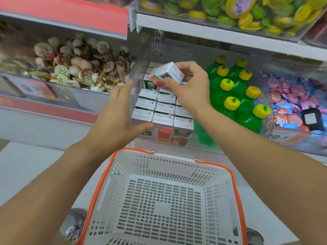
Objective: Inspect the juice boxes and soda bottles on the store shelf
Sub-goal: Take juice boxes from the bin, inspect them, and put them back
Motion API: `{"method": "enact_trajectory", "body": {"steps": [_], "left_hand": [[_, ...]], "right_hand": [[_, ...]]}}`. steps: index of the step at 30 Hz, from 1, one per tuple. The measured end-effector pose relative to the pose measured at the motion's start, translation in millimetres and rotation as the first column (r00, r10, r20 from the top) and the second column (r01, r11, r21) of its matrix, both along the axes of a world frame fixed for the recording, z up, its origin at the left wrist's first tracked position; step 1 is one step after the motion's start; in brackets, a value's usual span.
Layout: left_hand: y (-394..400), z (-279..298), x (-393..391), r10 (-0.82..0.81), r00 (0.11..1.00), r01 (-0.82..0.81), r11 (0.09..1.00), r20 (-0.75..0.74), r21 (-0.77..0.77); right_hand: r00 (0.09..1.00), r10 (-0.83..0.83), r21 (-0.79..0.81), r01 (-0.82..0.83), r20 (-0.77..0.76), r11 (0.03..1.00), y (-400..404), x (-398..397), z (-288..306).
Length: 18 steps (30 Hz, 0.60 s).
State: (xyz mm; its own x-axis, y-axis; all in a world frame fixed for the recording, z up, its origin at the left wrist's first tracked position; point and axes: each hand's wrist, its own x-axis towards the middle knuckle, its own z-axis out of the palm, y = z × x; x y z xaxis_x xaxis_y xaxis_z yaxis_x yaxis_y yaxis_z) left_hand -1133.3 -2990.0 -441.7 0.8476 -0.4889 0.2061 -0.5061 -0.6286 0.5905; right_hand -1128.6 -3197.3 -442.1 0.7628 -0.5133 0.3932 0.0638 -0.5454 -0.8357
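The right hand (191, 85) pinches one juice box (167, 72) between thumb and fingertips, tilted, above the rows of juice boxes (162, 107) in the clear shelf bin (139, 68). The left hand (117, 119) is spread, holding nothing (just beside the bin's left wall). Green soda bottles (237, 96) stand right of the held box.

Bare forearms, apparently sleeveless; grey shoes (74, 225).

Glossy green plastic soda bottles (235, 96) — matt perforated plastic basket (219, 175) — clear bin (141, 55).
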Motion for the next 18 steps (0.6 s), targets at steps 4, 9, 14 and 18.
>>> {"method": "enact_trajectory", "body": {"steps": [4,9,14,18], "left_hand": [[-1,-2,-4,0.031,0.998,-0.038,0.991,-0.056,-0.126],[0,-3,-2,0.039,0.999,-0.04,0.998,-0.018,-0.049],[-1,-2,1,0.042,0.998,-0.044,0.996,-0.036,-0.073],[-1,-1,3,0.042,0.998,-0.046,0.995,-0.051,-0.086]], "right_hand": [[0.988,0.148,-0.068,-0.151,-0.047,0.986,-6,11,6],[0.925,0.204,-0.233,-0.286,-0.32,0.929,-4,33,14],[0.758,0.214,-0.353,-0.508,-0.616,0.785,-3,56,23],[0.688,0.199,-0.341,-0.563,-0.698,0.753,-7,61,27]]}}
